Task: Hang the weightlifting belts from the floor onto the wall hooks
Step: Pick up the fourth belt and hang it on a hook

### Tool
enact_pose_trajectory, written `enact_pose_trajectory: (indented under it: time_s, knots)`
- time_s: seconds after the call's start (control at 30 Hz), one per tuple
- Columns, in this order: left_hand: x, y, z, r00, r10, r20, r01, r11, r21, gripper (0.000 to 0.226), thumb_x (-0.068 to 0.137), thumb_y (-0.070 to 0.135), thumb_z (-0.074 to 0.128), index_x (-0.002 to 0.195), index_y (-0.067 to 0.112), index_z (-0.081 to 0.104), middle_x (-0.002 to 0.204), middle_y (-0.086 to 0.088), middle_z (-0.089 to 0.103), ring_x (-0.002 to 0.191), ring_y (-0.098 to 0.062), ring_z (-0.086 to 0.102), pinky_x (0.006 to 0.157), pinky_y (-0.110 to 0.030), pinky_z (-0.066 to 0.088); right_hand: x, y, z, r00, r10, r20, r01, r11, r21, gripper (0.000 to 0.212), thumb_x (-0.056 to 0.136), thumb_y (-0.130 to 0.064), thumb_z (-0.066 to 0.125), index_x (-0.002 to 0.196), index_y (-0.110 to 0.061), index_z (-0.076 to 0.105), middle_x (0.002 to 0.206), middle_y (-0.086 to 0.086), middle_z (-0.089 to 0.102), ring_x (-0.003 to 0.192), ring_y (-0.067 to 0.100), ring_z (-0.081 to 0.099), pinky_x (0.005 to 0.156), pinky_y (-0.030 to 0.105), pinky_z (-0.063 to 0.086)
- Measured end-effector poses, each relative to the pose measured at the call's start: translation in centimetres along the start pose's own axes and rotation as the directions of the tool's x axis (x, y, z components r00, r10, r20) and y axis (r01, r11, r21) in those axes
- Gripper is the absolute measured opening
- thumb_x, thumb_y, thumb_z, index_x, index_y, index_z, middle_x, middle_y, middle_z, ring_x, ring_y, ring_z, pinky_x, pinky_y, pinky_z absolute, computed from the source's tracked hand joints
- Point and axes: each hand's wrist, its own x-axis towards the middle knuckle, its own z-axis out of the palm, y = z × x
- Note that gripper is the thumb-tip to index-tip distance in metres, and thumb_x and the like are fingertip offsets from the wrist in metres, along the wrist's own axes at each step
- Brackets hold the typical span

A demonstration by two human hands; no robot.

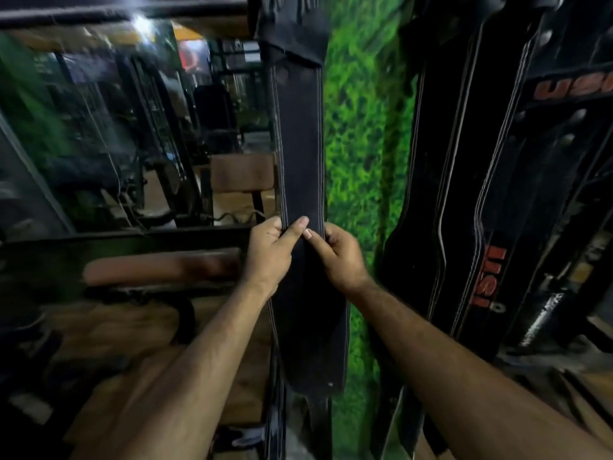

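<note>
Both hands meet at the centre of the frame on one black weightlifting belt (pixel 300 154) that hangs straight down against the green grass-print wall (pixel 358 134). We see the left hand (pixel 270 252) pinching the belt's left edge, thumb on the front face and fingers curled behind, and the right hand (pixel 338 257) pinching the right edge the same way, the two thumbs nearly touching. Pale stitching runs in lines down both edges of this belt; we can read no writing on it. At the right of the frame hang more black belts (pixel 464 180), overlapping so that we cannot count them surely; one carries red letters reading "USI", and another higher up shows red lettering too blurred to read. A mirror (pixel 132 127) fills the left half, reflecting gym equipment.
</note>
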Motion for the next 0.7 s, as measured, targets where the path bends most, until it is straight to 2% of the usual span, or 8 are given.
enact_pose_trajectory:
  time_s: [0.07,0.13,0.17,0.23,0.3,0.4,0.53,0.7]
  knots:
    - [-0.6,-2.2,-1.2,1.0,-0.02,0.022,0.017,0.993,0.121,0.06,0.087,0.045,0.075,0.094,-0.013,0.063,0.088,-0.025,0.072,0.081,-0.025,0.063,0.075,-0.048,0.055,-1.5,1.5,-0.2,1.0,0.019,0.023,-0.017,0.998,-0.068,0.032,0.089,-0.047,0.069,0.067,-0.027,0.058,0.059,-0.016,0.056,0.058,0.0,0.047,0.053,0.035,0.04]
    - [-1.4,-4.3,-2.6,0.999,-0.013,0.031,0.002,0.949,0.316,0.067,0.082,0.058,0.075,0.085,-0.008,0.065,0.08,-0.026,0.07,0.075,-0.022,0.063,0.069,-0.054,0.057,-2.6,3.3,-0.3,0.997,0.059,0.042,-0.057,0.997,-0.047,0.026,0.085,-0.044,0.075,0.078,-0.021,0.065,0.072,-0.003,0.07,0.066,0.007,0.058,0.058,0.043,0.052]
    - [-2.1,-4.6,-3.1,1.0,-0.009,0.028,-0.002,0.929,0.37,0.052,0.082,0.053,0.076,0.081,0.002,0.069,0.077,-0.019,0.072,0.074,-0.017,0.066,0.068,-0.05,0.058,-3.2,3.7,-0.3,0.996,0.081,0.037,-0.08,0.997,-0.018,0.026,0.083,-0.039,0.079,0.087,-0.015,0.069,0.083,0.004,0.075,0.074,0.012,0.066,0.066,0.046,0.058]
    - [-3.6,-5.6,-3.9,0.999,-0.032,-0.011,0.033,0.943,0.332,0.013,0.082,0.031,0.081,0.084,0.022,0.072,0.082,0.006,0.076,0.077,-0.005,0.072,0.07,-0.031,0.06,-4.2,5.2,-0.4,0.99,0.136,0.022,-0.137,0.989,0.058,0.03,0.082,-0.025,0.084,0.099,-0.004,0.072,0.098,0.014,0.078,0.086,0.019,0.072,0.077,0.043,0.061]
    - [-5.3,-7.3,-4.1,0.993,-0.114,-0.024,0.117,0.963,0.243,0.019,0.081,0.014,0.082,0.092,0.026,0.073,0.086,0.013,0.077,0.083,-0.002,0.073,0.072,-0.019,0.057,-6.3,7.0,-0.2,0.973,0.23,0.013,-0.23,0.966,0.115,0.028,0.081,-0.012,0.084,0.106,-0.003,0.074,0.104,0.012,0.078,0.093,0.016,0.074,0.081,0.035,0.061]
    - [-8.6,-11.2,-4.4,0.965,-0.25,-0.081,0.262,0.943,0.207,0.024,0.079,0.013,0.083,0.09,0.031,0.072,0.08,0.022,0.076,0.087,-0.002,0.074,0.068,-0.014,0.055,-9.9,10.1,1.0,0.934,0.354,0.033,-0.355,0.924,0.14,0.026,0.078,-0.011,0.086,0.102,-0.017,0.076,0.1,-0.003,0.077,0.092,0.006,0.074,0.082,0.028,0.058]
    - [-11.6,-16.1,-4.4,0.94,-0.325,-0.106,0.34,0.919,0.2,0.029,0.078,0.01,0.084,0.087,0.034,0.07,0.078,0.029,0.074,0.079,0.008,0.071,0.067,-0.011,0.054,-12.8,14.1,1.4,0.901,0.432,0.039,-0.432,0.889,0.153,0.029,0.076,-0.01,0.088,0.1,-0.021,0.075,0.1,-0.003,0.077,0.089,0.003,0.074,0.081,0.023,0.058]
    - [-16.3,-23.7,-4.3,0.899,-0.425,-0.102,0.438,0.876,0.202,0.032,0.074,0.012,0.087,0.092,0.031,0.07,0.087,0.02,0.076,0.09,0.002,0.073,0.075,-0.015,0.057,-18.8,21.3,1.5,0.835,0.548,0.057,-0.55,0.825,0.127,0.027,0.075,-0.008,0.088,0.095,-0.022,0.076,0.098,-0.001,0.077,0.087,0.004,0.074,0.08,0.026,0.058]
